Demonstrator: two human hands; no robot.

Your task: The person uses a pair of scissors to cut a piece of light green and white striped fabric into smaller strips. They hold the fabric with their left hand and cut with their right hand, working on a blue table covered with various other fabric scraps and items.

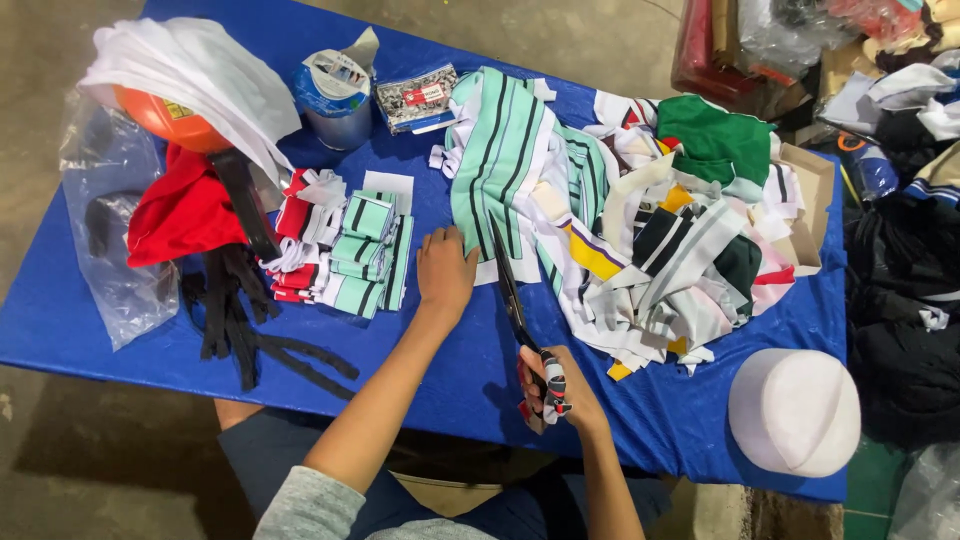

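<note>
The blue table (90,330) fills most of the view, and everything else sits in relation to the mint-striped cloth (495,165) spread near its middle. To the right of that cloth a big heap of mixed fabric scraps (670,250) crowds the surface up to a cardboard box (815,200) at the right edge, leaving no free way on that side. Left of the cloth stands a stack of folded striped pieces (365,260), and further left lie a red garment (180,215), black straps (240,320) and a clear plastic bag (110,230). Behind and to the left of the cloth is a tape-wrapped can (335,95); a white cap (795,410) lies well below and right of it, by the near edge. Bare blue surface lies below the cloth, towards the person.

The left hand (445,270) lies flat and unclenched, pressing the cloth's lower edge. The right hand (550,385) is clenched round the handles of the scissors (512,295), whose blades reach up along the cloth's lower right side.
</note>
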